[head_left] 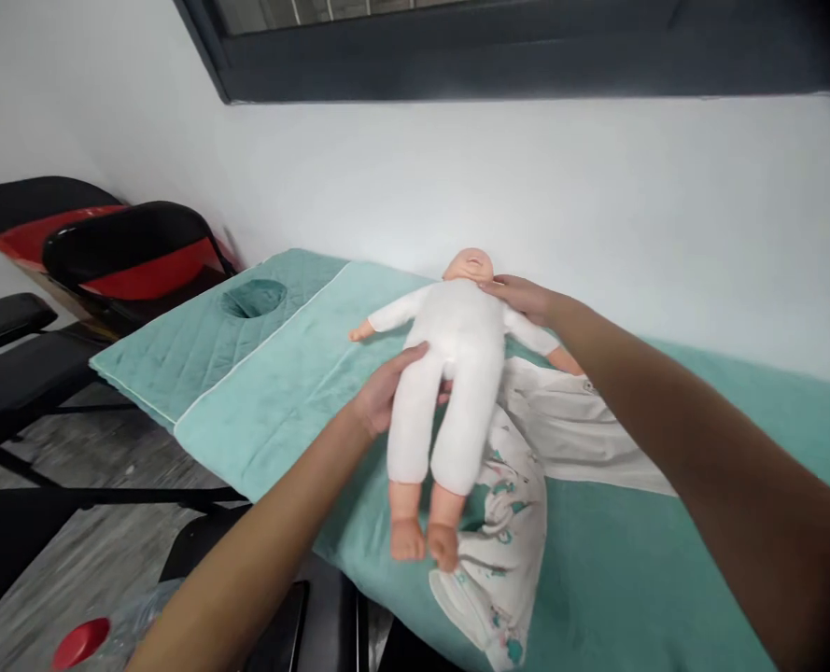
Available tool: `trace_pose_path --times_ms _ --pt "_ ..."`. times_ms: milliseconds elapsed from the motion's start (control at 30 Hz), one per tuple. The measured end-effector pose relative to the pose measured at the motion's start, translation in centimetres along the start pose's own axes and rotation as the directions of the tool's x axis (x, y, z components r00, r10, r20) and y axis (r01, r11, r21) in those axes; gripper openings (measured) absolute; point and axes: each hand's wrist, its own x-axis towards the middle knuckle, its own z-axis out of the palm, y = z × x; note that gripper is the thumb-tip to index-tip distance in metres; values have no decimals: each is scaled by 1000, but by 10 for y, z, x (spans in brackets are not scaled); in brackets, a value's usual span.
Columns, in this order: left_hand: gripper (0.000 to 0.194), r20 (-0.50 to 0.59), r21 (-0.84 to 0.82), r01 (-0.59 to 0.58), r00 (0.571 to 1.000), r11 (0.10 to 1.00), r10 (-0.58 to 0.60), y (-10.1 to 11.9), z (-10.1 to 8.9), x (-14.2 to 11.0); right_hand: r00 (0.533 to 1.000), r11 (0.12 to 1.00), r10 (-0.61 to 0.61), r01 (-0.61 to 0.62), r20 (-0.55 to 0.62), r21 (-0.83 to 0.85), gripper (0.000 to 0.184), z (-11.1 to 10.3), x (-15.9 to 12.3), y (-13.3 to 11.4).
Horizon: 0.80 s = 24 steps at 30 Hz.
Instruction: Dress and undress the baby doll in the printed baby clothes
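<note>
Left hand [388, 390]: fingers round a thigh of the doll [465, 322]; right hand [523, 297]: fingers at its shoulder, grip unclear, presumably steadying both ends. Clothes [519, 518] lie on the bed [274, 378] beside its legs.

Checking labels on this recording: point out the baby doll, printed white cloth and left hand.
Baby doll [459, 322], head view: white torso.
Printed white cloth [517, 530], head view: middle folds.
Left hand [386, 387], head view: back of hand.

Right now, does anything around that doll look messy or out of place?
Mainly the patterned cloth looks untidy: it lies crumpled beside the doll, one end near the edge of the green cover. The plain pale cloth by it lies flatter. I see no spill or damage.
</note>
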Motion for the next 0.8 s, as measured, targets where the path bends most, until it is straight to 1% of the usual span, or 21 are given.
trace_pose_path --times_ms 100,167,233,267,300,333,367,400,433,467,500,533,567,600,633,667,700,733,767,800 --pt "50 -77 196 -44 995 980 60 16 -46 4 998 998 -59 59 -7 5 75 40 37 4" --pt "54 -120 356 -43 989 934 91 21 -67 7 998 998 -63 63 -17 -7 84 58 53 9" --pt "59 -154 526 -47 977 849 150 23 -80 11 998 998 -57 56 -19 -31 90 63 58 18" --pt "59 -175 617 -57 963 785 207 23 -84 12 998 997 -57 57 -15 -50 90 59 57 25" --pt "59 -206 717 -59 934 694 293 23 -87 13 998 995 -59 57 -14 -79 86 50 53 33" --pt "57 -237 810 -46 886 585 398 22 -87 12 998 990 -58 56 -12 -133 78 38 46 42" --pt "55 -259 879 -17 822 476 507 22 -86 9 998 979 -47 38 -38 -202 66 21 35 53" --pt "52 -269 920 15 750 391 604 20 -83 4 997 953 -17 -8 -80 -303 55 2 20 64" --pt "51 -250 949 33 687 314 682 18 -78 -3 994 898 15 -62 -109 -435 50 -18 2 76" --pt "50 -190 974 29 649 225 737 16 -72 -11 988 868 38 -108 -152 -484 50 -39 -19 88" --pt "51 -84 994 -1 642 111 762 12 -64 -22 979 844 56 -151 -195 -514 51 -57 -42 98" --pt "53 60 998 -55 659 -32 750 6 -55 -32 970 804 67 -191 -233 -563 52 -73 -66 107" --pt "56 222 974 -120 681 -193 698 -1 -45 -43 966 748 74 -218 -248 -627 54 -84 -91 114" --pt "60 371 921 -197 708 -336 601 -11 -35 -51 965 698 79 -233 -251 -677 54 -90 -115 118" --pt "65 482 857 -280 732 -433 481 -21 -24 -58 965 653 84 -241 -248 -718 53 -91 -137 121" --pt "69 550 805 -356 747 -475 373 -33 -14 -61 969 624 82 -232 -232 -746 50 -87 -156 120" --pt "69 590 769 -416 754 -485 289 -45 -4 -60 974 617 74 -213 -213 -758 46 -79 -173 117" --pt "64 610 752 -457 756 -475 238 -57 6 -57 980 619 58 -183 -189 -763 42 -68 -188 112" --pt "52 613 753 -477 758 -453 222 -67 15 -51 990 640 8 -114 -142 -760 38 -56 -200 104" --pt "37 599 775 -479 764 -412 241 -76 24 -44 994 662 -32 -61 -109 -747 33 -43 -211 95"
